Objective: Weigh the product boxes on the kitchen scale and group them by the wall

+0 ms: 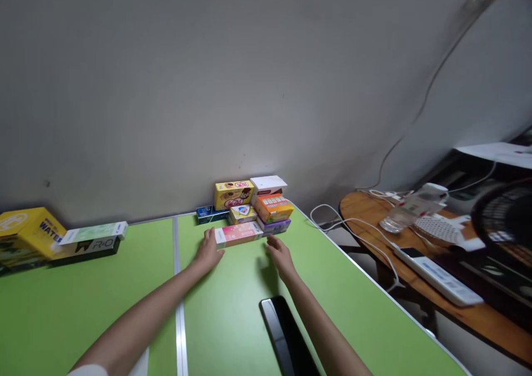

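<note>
1. The left hand (209, 252) is at the left end of a pink box (239, 233), thumb to the front; whether it grips or merely rests there, I cannot tell.
2. The right hand (281, 255) holds nothing, its fingers loosely bent, near the box's right end and in front of a purple box (276, 228).
3. The pink box lies flat on a green table (233, 293), in front of a small box with a heart (243, 214).
4. An orange box (274, 207) sits on the purple one. Behind stand a white box (268, 183) and a yellow biscuit box (234, 197); a blue box (211, 215) lies to the left, near the wall.
5. A hard push rightward on the pink box could shove the purple box and unsettle the orange one above. A push toward the wall could jam the heart box against the biscuit box.
6. Nearer the viewer, a long black object (286, 337) lies beside the right forearm; a low sweep of that arm could knock it.
</note>
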`<state>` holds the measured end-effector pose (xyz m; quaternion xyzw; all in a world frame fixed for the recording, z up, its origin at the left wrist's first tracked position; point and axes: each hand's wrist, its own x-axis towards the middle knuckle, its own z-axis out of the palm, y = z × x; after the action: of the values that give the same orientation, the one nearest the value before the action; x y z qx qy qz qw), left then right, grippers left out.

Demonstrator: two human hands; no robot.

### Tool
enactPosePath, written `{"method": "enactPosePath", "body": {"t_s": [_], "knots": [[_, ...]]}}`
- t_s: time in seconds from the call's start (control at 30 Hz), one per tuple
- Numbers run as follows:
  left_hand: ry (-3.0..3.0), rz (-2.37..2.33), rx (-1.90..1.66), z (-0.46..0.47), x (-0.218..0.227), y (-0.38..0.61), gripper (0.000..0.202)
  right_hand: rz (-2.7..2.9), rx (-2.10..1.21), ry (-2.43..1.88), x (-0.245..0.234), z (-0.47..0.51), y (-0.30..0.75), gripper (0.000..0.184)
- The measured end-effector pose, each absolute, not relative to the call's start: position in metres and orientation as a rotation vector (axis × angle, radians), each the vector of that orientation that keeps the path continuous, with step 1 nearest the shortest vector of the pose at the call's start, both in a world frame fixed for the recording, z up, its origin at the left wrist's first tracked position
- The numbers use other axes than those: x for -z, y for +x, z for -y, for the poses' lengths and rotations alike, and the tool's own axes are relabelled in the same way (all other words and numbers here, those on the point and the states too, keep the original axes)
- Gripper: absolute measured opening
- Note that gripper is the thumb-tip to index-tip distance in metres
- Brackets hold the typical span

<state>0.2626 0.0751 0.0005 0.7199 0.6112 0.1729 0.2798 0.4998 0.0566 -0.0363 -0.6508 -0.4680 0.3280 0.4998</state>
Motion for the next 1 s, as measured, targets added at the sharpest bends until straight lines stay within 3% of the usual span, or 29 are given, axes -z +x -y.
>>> {"method": "enactPosePath", "body": {"t_s": [0.27,0.53,0.73,0.83,1.0], "knots": [[1.973,-1.591,-0.468,-0.086,0.006,0.261,0.04,1.101,-0.817,-1.586,0.056,-0.068,0.493,0.04],[1.926,-1.405,-0.529,0.006,-0.046,0.174,0.048,1.444,-0.96,-1.504,0.01,0.013,0.466,0.063],[1.795,-1.398,-0.464,0.108,-0.106,0.063,0.046,1.888,-1.174,-1.39,-0.044,0.094,0.379,0.066],[1.718,-1.484,-0.467,0.147,-0.105,0.018,0.051,1.968,-1.244,-1.361,-0.048,0.118,0.328,0.065],[1.634,-1.537,-0.529,0.182,-0.068,-0.028,0.054,2.046,-1.317,-1.371,-0.028,0.134,0.273,0.062]]}}
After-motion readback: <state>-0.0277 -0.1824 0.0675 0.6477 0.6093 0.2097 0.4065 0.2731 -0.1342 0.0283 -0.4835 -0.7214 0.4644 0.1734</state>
